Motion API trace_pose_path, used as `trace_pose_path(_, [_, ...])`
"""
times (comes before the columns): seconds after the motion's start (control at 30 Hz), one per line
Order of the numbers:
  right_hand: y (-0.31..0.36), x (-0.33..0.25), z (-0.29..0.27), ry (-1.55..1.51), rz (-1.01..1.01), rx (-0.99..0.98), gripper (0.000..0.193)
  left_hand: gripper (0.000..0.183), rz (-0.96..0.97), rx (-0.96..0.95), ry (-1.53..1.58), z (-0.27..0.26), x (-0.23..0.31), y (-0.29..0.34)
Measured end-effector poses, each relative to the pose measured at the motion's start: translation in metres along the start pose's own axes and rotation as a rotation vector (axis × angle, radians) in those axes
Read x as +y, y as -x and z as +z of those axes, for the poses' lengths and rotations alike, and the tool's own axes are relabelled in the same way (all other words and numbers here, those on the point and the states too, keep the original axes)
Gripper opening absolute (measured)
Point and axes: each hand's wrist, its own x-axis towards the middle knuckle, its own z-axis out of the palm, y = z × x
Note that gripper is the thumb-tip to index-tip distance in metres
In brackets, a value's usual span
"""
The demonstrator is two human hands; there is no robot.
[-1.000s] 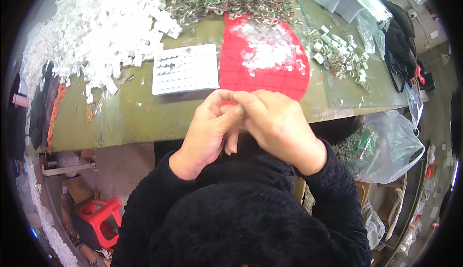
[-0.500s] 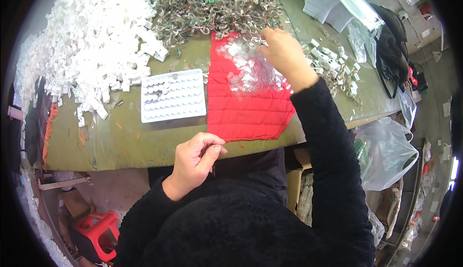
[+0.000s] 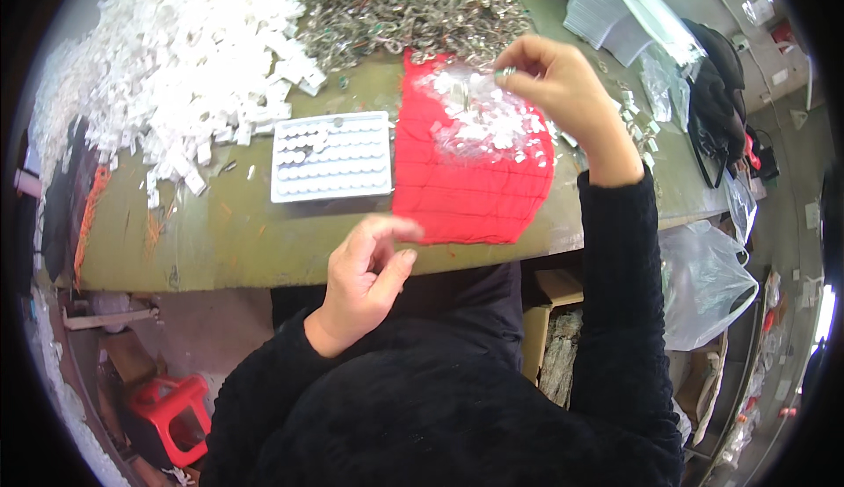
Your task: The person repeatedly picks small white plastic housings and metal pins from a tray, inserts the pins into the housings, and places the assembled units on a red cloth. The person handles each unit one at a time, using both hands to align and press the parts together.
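My right hand (image 3: 563, 87) is above the far right part of a red quilted cloth (image 3: 466, 210). Its thumb and forefinger pinch a small shiny piece (image 3: 507, 71), silvery with a hint of green; its exact kind is too small to make out. In front of the table's near edge is my left hand (image 3: 359, 280), thumb and forefinger apart, nothing visible between them, the forefinger smeared by motion. Small clear and white plastic bits (image 3: 492, 122) lie on the cloth. Left of it sits a white tray (image 3: 331, 195) with rows of round wells, a few darker at its upper left.
A tall heap of white plastic pieces (image 3: 185, 56) covers the table's far left. Beside it lies a pile of greyish looped pieces (image 3: 404, 8). White stacked sheets (image 3: 598, 12) and a black bag (image 3: 714, 91) are at right. A clear plastic bag (image 3: 708, 285) hangs below the edge.
My right hand has come away from the looped pile, moving right, and a small shiny piece now shows in its fingertips. My left hand's thumb and forefinger have parted.
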Motion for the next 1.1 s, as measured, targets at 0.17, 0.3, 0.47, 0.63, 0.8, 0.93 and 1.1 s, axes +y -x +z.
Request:
trace_pose_path(0.17, [0.049,-0.051,0.042,0.010,-0.277,-0.137,0.018,0.055,0.294,0.129,-0.405,-0.002,0.019,-0.013])
trace_pose_path(0.3, [0.077,-0.072,0.065,-0.065,-0.381,-0.082,0.020,0.025,0.047,0.090,-0.269,0.002,0.027,-0.012])
trace_pose_path(0.47, [0.100,-0.075,0.101,-0.603,-0.145,0.034,0.027,0.011,-0.073,0.031,0.137,0.006,0.023,0.002])
trace_pose_path(0.63, [0.108,-0.062,0.118,-0.565,-0.341,0.113,0.025,0.016,-0.274,0.035,0.232,-0.003,0.021,0.006])
trace_pose_path(0.8, [0.116,-0.073,0.115,-0.622,-0.154,0.022,0.022,0.017,0.073,0.172,-0.049,-0.025,0.040,0.012])
trace_pose_path(0.93, [0.120,-0.085,0.112,-0.362,-0.179,-0.030,0.025,0.013,0.118,0.108,-0.146,-0.026,0.046,0.013])
trace_pose_path(1.1, [0.120,-0.083,0.112,-0.361,-0.177,-0.028,0.026,0.006,-0.238,0.081,0.237,-0.027,0.046,0.012])
